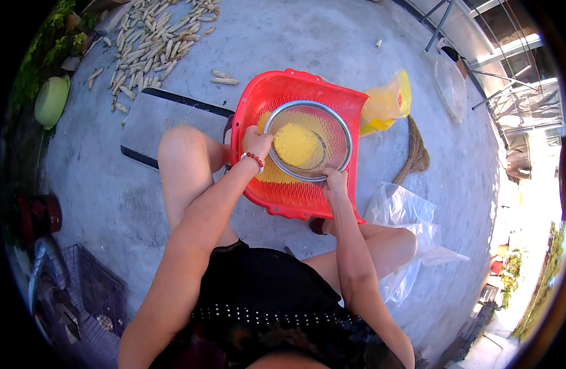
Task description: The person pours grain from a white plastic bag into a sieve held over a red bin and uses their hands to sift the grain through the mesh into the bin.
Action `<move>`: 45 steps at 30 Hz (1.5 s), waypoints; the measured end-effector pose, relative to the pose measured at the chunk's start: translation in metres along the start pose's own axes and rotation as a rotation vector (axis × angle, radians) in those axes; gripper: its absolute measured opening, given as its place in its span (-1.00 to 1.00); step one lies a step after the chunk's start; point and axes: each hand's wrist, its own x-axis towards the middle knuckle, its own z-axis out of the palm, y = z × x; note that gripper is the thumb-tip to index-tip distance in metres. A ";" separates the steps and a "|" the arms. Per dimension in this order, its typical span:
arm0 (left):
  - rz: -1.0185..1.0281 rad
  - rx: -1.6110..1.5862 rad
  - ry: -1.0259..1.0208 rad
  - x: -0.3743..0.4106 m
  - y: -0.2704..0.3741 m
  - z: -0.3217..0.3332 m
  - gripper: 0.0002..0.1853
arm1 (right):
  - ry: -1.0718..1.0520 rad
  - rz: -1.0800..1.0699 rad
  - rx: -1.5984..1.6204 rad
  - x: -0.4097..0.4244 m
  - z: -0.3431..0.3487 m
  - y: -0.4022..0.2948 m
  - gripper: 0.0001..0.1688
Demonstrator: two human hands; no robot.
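A round metal sieve is held over a red plastic scoop-shaped basket. My left hand grips the sieve's left rim, and my right hand grips its lower right rim. Inside the sieve lies a mound of yellow grainy meal, left of its middle. More yellow meal is spread in the basket beneath, partly hidden by the sieve. The basket is between my knees, its open side to the right. A bead bracelet circles my left wrist.
Corn cobs lie heaped at the upper left, near a green basin. A grey board lies left of the basket. To the right are a yellow plastic bag, a straw broom and a clear plastic bag. A wire cage stands lower left.
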 end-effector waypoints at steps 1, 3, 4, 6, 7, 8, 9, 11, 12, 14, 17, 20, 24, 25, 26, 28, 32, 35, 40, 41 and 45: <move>0.021 0.062 0.049 -0.005 0.005 0.000 -0.66 | -0.020 0.002 -0.038 -0.005 0.004 -0.002 -0.74; 0.070 0.179 0.137 -0.021 0.024 0.003 -0.55 | -0.032 -0.015 -0.047 -0.004 0.004 -0.007 -0.74; 0.106 0.163 0.149 -0.018 0.021 0.003 -0.53 | -0.036 -0.020 -0.024 -0.003 0.002 -0.009 -0.74; 0.179 0.130 0.173 -0.010 0.015 0.005 -0.49 | -0.027 -0.022 -0.007 -0.002 0.004 -0.008 -0.72; 0.153 0.117 0.127 -0.012 0.018 0.004 -0.48 | -0.008 -0.021 -0.007 -0.002 0.009 -0.009 -0.70; 0.127 0.103 0.080 -0.013 0.022 0.004 -0.47 | 0.011 -0.021 -0.008 -0.002 0.012 -0.009 -0.69; 0.101 0.090 0.033 -0.015 0.026 0.002 -0.46 | -0.007 0.000 -0.016 -0.004 0.008 -0.008 -0.68; 0.091 0.101 -0.046 -0.020 0.043 -0.003 -0.44 | -0.046 0.038 -0.040 -0.011 0.000 -0.006 -0.68; 0.086 0.106 -0.086 -0.021 0.047 -0.004 -0.43 | -0.010 0.023 -0.010 -0.008 0.002 -0.008 -0.68; 0.091 -0.015 -0.020 -0.019 0.049 -0.004 -0.44 | 0.050 0.003 0.045 -0.007 0.014 -0.013 -0.68; 0.031 -0.327 -0.104 -0.030 0.081 -0.008 -0.47 | -0.001 -0.044 -0.031 -0.002 0.007 0.002 -0.69; -0.002 -0.498 -0.228 -0.039 0.141 -0.021 -0.48 | -0.037 0.040 0.027 0.002 0.000 -0.009 -0.70; 0.072 -0.506 -0.268 -0.025 0.188 -0.022 -0.50 | 0.024 -0.021 -0.048 -0.007 0.018 -0.012 -0.71; 0.106 -0.501 -0.260 -0.018 0.192 -0.020 -0.52 | 0.011 -0.023 -0.052 -0.006 0.012 -0.010 -0.71; 0.097 -0.508 -0.250 -0.007 0.189 -0.022 -0.57 | -0.006 -0.018 -0.063 -0.008 0.010 -0.012 -0.71; 0.077 -0.516 -0.240 0.007 0.180 -0.031 -0.68 | 0.006 0.030 -0.058 -0.010 0.015 -0.024 -0.70; -0.203 -0.615 -0.216 -0.004 0.190 -0.033 -0.78 | 0.032 0.025 -0.035 -0.012 0.014 -0.024 -0.70; 0.050 -0.638 -0.168 -0.008 0.188 -0.016 -0.89 | 0.033 0.026 -0.043 0.000 0.008 -0.026 -0.70; -0.028 -0.623 -0.248 -0.020 0.200 -0.024 -0.77 | 0.008 0.013 -0.154 -0.013 0.022 -0.035 -0.75; -0.020 -0.629 -0.273 -0.019 0.202 -0.025 -0.76 | 0.024 0.047 -0.107 -0.007 0.016 -0.035 -0.76; 0.008 -0.629 -0.329 -0.014 0.206 -0.027 -0.76 | 0.026 0.024 -0.107 0.004 0.016 -0.032 -0.77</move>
